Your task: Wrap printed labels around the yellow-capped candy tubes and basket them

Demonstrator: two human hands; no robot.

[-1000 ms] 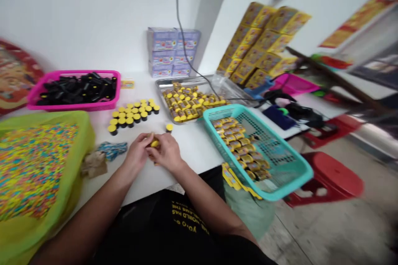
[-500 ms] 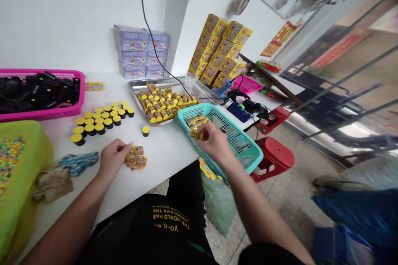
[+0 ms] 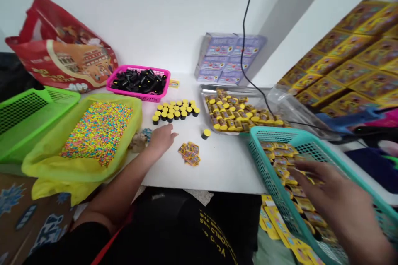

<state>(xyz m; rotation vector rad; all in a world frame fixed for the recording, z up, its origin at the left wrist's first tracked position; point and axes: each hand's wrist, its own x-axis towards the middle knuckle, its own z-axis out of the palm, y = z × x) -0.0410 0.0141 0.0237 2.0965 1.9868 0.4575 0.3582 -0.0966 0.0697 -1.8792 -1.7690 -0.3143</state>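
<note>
My left hand (image 3: 162, 137) hovers over the white table, thumb and forefinger apart and nothing seen between them. Just beyond it stand several black cylindrical tubs with yellow lids (image 3: 176, 114), grouped in rows. To its right lies a loose pile of small printed orange labels (image 3: 189, 154), and past that one tub (image 3: 205, 133) stands alone. My right hand (image 3: 338, 201), smeared by motion, is over the teal basket (image 3: 259, 163) with its fingers spread. Beneath it, several labelled yellow tubs (image 3: 281, 161) fill the basket's near side; the hand covers some.
A metal tray (image 3: 207, 99) holds more labelled tubs. At left are a yellow-lined tub of coloured beads (image 3: 99, 130), a green basket (image 3: 66, 95) and a pink basket (image 3: 166, 85) of black pieces. Purple boxes (image 3: 217, 64) and yellow boxes (image 3: 351, 58) are stacked behind. A cable (image 3: 244, 29) hangs down.
The view has swung left. My left hand has left the label pile and moved toward the rows of tubs. My right hand has let go of the small labelled tub over the teal basket.
</note>
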